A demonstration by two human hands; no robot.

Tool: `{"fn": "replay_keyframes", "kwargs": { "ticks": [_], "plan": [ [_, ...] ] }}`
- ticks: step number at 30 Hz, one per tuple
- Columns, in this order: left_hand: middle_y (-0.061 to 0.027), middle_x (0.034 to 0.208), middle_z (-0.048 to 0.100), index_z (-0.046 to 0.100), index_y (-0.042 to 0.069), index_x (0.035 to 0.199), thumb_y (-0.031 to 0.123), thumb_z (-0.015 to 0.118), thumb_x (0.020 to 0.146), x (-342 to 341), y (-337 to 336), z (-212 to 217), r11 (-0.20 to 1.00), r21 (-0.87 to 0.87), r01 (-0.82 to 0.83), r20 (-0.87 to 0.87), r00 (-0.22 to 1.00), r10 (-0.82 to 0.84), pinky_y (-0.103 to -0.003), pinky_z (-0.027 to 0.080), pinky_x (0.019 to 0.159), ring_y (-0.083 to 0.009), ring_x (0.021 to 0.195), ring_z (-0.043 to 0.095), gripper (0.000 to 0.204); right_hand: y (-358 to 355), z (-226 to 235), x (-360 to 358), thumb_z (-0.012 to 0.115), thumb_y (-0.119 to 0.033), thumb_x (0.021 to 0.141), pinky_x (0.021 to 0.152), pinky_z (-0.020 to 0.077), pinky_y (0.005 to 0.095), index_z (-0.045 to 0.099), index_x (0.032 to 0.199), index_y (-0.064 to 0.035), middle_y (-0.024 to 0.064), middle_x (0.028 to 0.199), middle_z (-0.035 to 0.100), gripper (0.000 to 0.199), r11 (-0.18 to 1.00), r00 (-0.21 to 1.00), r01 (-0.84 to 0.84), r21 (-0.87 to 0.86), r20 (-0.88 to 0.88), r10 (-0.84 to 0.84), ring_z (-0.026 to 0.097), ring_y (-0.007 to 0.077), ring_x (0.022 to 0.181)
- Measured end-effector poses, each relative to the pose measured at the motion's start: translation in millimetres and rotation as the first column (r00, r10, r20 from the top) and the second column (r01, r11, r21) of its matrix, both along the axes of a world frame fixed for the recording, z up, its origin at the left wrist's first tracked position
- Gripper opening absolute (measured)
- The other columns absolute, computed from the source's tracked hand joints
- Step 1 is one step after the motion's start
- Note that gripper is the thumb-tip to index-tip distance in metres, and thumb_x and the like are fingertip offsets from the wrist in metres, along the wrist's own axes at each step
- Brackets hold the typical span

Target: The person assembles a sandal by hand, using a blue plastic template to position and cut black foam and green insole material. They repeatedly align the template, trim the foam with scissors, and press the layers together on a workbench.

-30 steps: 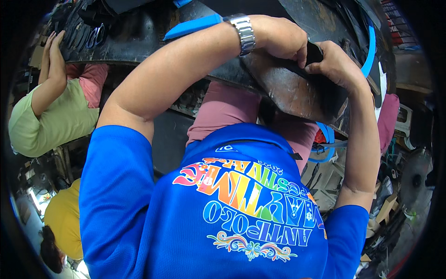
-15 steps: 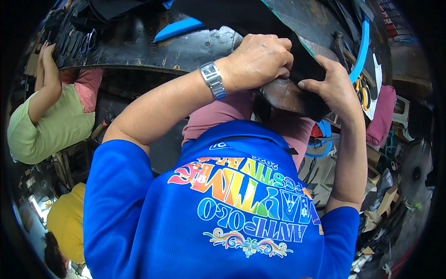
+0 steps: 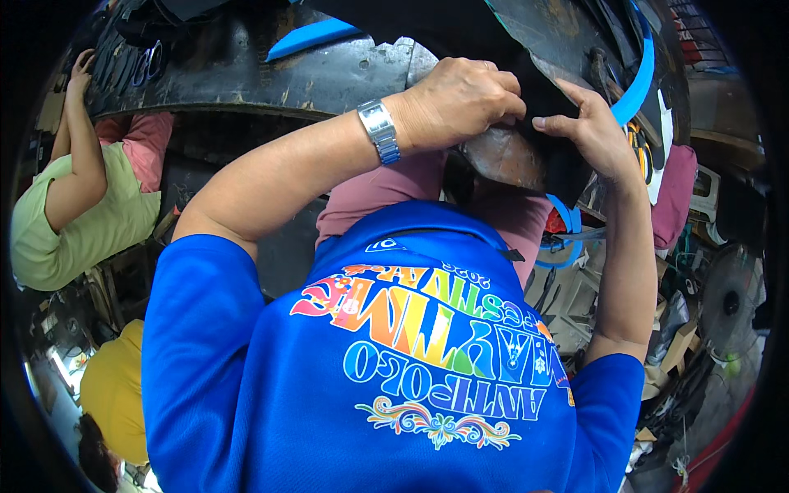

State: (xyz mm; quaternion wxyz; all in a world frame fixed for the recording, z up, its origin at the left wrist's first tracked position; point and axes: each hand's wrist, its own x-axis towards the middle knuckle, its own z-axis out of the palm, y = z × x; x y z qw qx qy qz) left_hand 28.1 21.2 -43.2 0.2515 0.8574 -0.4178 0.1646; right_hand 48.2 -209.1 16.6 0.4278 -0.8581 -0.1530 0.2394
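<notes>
A black, flexible sheet (image 3: pixel 538 78) hangs from the table over my lap, one edge thinly lined in green. My left hand (image 3: pixel 464 103), wearing a silver watch (image 3: pixel 378 130) at the wrist, is closed at the sheet, its fingers curled; what is pinched there is hidden. Beneath those fingers a worn brown piece with a rounded end (image 3: pixel 503 156) rests above my thighs. My right hand (image 3: pixel 596 135) lies against the sheet's right side, with thumb and index finger stretched apart. Its other fingers are out of sight.
A blue strip (image 3: pixel 308 37) lies on the dark table (image 3: pixel 222 86), and another blue strip (image 3: pixel 637 78) curves down at right. Orange-handled scissors (image 3: pixel 637 148) sit near my right wrist. At far left works a person in a light green shirt (image 3: pixel 90 209). A fan (image 3: pixel 727 300) stands at right.
My right thumb has straightened. Both hands remain at the black sheet, and the brown piece shows a little more. The co-worker's hand at left has shifted slightly.
</notes>
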Motion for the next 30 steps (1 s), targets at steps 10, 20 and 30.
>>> {"fn": "replay_keyframes", "kwargs": {
  "ticks": [10,20,30],
  "plan": [
    [-0.0007,0.1,0.064,0.077,0.021,0.107,0.025,0.072,0.088,-1,-1,3,1.0,0.0,-0.024,-0.078,0.997,0.024,-0.036,0.056,0.081,-0.0228,0.097,0.063,0.02,18,11,0,0.071,-0.012,0.078,0.083,0.0547,0.0453,0.068,0.11,0.0045,0.0301,0.093,0.07,0.035,0.929,0.97,-0.063,-0.364,0.199,0.143,0.07,0.0426,0.089],
    [-0.0037,0.098,0.061,0.076,0.019,0.102,0.024,0.073,0.084,-21,-7,7,0.993,-0.012,-0.118,-0.11,0.987,0.116,-0.038,0.057,0.075,-0.0249,0.097,0.062,0.019,39,25,-47,0.077,-0.02,0.082,0.079,0.053,0.0529,0.061,0.103,-0.0028,0.0224,0.096,0.07,0.031,0.74,0.839,0.256,-0.622,0.523,0.15,0.068,0.043,0.093],
    [-0.0106,0.094,0.068,0.073,0.005,0.094,0.006,0.072,0.083,-42,9,45,0.996,0.054,-0.076,-0.311,0.946,0.089,-0.039,0.057,0.074,-0.0297,0.085,0.069,0.011,37,-6,-125,0.072,-0.004,0.08,0.087,0.0517,0.0459,0.065,0.119,-0.0069,0.0156,0.103,0.062,0.039,0.922,0.705,0.2,-0.332,0.702,0.1,0.061,0.0349,0.101]
  ]
}}
